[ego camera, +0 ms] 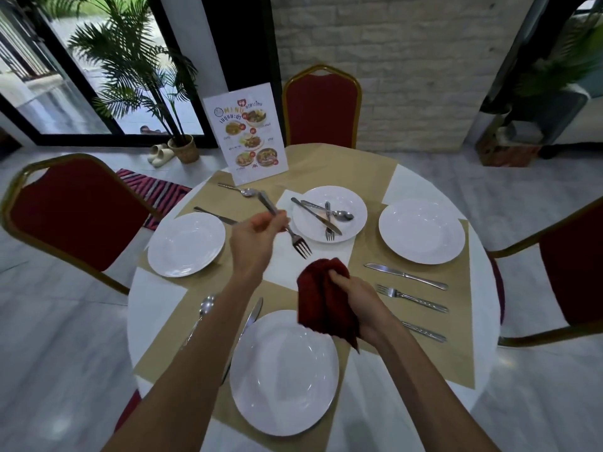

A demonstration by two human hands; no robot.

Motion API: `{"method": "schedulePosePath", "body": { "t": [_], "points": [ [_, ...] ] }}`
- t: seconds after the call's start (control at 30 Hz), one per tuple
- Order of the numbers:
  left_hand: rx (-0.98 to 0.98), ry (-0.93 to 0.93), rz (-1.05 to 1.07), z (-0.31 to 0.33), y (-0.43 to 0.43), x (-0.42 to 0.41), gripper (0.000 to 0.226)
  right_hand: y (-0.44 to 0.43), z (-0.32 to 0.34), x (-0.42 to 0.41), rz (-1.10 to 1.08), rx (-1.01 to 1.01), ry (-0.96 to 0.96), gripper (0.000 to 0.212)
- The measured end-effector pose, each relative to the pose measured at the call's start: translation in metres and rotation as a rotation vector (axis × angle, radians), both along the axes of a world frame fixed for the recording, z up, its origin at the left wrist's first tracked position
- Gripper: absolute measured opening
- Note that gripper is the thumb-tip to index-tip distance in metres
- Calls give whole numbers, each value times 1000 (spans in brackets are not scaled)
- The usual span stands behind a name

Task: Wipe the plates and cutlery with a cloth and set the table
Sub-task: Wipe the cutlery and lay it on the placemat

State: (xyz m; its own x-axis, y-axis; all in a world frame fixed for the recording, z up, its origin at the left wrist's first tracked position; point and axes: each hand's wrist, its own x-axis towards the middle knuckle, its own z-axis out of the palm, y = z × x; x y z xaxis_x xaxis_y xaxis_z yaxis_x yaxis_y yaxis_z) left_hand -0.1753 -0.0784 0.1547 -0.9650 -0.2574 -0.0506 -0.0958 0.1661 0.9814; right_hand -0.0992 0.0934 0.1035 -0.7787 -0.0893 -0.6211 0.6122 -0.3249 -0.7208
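My left hand [253, 234] grips a fork [295, 240] by its handle above the table's middle, tines pointing down towards the cloth. My right hand [360, 306] holds a dark red cloth [324, 301] just below the fork; the two are apart. White plates lie at the near edge [284, 373], on the left [186, 244] and on the right [421, 230]. A far plate [350, 199] carries a knife, a fork and a spoon [342, 215].
The round table [153, 308] has tan placemats. A knife [406, 276] and fork [412, 298] lie at the right setting, a spoon [204, 309] and knife near my left arm. A menu stand [249, 133] is at the back. Red chairs ring the table.
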Motion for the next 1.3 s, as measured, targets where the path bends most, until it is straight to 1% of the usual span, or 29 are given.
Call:
{"method": "schedulePosePath", "body": {
  "t": [0.07, 0.1, 0.13, 0.2, 0.23, 0.27, 0.3, 0.37, 0.4, 0.43, 0.5, 0.53, 0.63, 0.77, 0.83, 0.9, 1.0, 1.1, 1.2, 1.23, 1.3],
  "points": [
    [-182, 44, -186, -5, 13, 22, 17, -4, 3, -9, -78, -204, -30, 41],
    [-289, 81, -284, -10, 16, 30, 15, -5, 4, -15, -108, -264, -36, 44],
    [-399, 125, -389, -14, 18, 37, 19, -4, 7, -21, -132, -299, -43, 45],
    [-607, 160, -584, -18, 15, 42, 34, -1, 10, -28, -130, -265, -60, 40],
    [-670, 141, -650, -18, 13, 42, 37, 0, 9, -29, -102, -213, -65, 36],
    [-682, 128, -673, -17, 11, 41, 37, 0, 9, -30, -70, -155, -62, 32],
    [-651, 128, -644, -16, 10, 41, 36, 0, 7, -29, -46, -95, -51, 31],
    [-509, 134, -436, -14, 6, 36, 27, -3, 3, -31, -34, -7, -10, 29],
    [-438, 98, -321, -14, 5, 31, 20, -3, 3, -31, -23, 24, 30, 27],
    [-384, 22, -241, -11, 4, 26, 21, -5, 4, -31, 9, 50, 77, 25],
    [-312, -160, -239, -10, 2, 19, 33, -11, 12, -28, 101, 88, 172, 21],
    [-254, -215, -246, -12, 4, 18, 30, -14, 15, -27, 140, 112, 211, 19],
    [-97, -248, -138, -12, 7, 16, 16, -22, 22, -18, 187, 214, 285, 17],
    [100, -253, 42, -4, -16, 5, 13, -25, 13, 10, 258, 254, 273, 16],
    [58, -240, 51, -3, -18, 4, 15, -26, 10, 10, 266, 291, 275, 14],
    [-7, -227, -8, -7, -12, 9, 17, -28, 13, 1, 230, 336, 290, 14],
    [-91, -196, -83, -4, -10, 9, 23, -33, 17, -7, 188, 341, 299, 15],
    [-199, -193, -201, 3, -19, 2, 28, -40, 13, -3, 177, 340, 299, 16],
    [-367, -241, -344, -6, -17, 4, 28, -51, 15, -3, 138, 298, 307, 18],
    [-393, -252, -356, -14, -14, 7, 28, -54, 17, -5, 120, 281, 311, 19],
    [-345, -250, -297, -21, -15, 11, 25, -58, 19, -7, 120, 292, 330, 19]
  ]
}}
